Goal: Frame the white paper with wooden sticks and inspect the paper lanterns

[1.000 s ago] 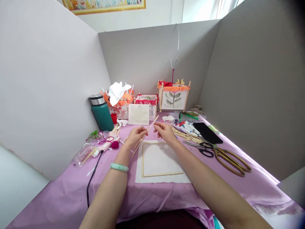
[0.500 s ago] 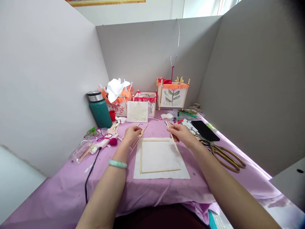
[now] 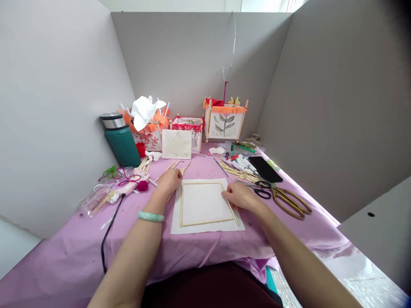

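A sheet of white paper (image 3: 205, 204) lies in front of me with thin wooden sticks along its four sides. My right hand (image 3: 238, 196) pinches the right-hand stick (image 3: 233, 214), which slants over the paper, its lower end near the bottom right corner. At the paper's upper left edge, my left hand (image 3: 171, 181) has its fingers closed around a few loose wooden sticks (image 3: 185, 168), whose ends show beyond and below it. The bottom stick (image 3: 208, 222) and the left stick (image 3: 181, 206) meet at the lower left.
Gold-handled scissors (image 3: 290, 203), black-handled scissors (image 3: 263, 190), a black phone (image 3: 266, 169), markers (image 3: 245, 164) and a stick pile (image 3: 239, 173) lie right. A green bottle (image 3: 122, 143) and pink yarn (image 3: 142, 185) are left. Decorated paper boxes (image 3: 226, 122) stand behind.
My right hand has lowered its stick onto the paper's right side. My left hand has come down with its sticks beside the upper left corner. The view has tilted down.
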{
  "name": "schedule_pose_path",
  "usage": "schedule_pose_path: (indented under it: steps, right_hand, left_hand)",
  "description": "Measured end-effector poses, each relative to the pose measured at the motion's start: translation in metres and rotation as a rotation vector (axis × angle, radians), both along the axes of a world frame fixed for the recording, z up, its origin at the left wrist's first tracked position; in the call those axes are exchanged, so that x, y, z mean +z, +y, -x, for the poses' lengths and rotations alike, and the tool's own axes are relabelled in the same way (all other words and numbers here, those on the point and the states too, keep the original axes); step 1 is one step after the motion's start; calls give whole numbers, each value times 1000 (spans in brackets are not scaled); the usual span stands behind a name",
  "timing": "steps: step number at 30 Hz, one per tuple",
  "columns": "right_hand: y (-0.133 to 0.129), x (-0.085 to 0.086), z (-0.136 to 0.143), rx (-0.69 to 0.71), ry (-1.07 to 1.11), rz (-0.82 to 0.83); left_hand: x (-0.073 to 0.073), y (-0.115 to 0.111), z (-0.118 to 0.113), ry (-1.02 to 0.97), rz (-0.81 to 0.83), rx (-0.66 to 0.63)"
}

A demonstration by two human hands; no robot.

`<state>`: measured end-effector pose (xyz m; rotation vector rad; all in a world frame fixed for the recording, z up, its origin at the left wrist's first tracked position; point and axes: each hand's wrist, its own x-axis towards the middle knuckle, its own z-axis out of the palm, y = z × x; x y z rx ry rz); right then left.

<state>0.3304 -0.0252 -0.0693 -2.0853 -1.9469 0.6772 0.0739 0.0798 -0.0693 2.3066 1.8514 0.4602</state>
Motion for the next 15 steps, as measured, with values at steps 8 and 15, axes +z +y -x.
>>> schedule_pose_path:
  steps: [8,15]
  right_hand:
    - [3,8,1,28,-123,-12]
    - [3,6,0,45,-179,-75]
  left_hand:
    - [2,2,3,11,-69,52]
    - [4,-2,-9,-79,-49,-284]
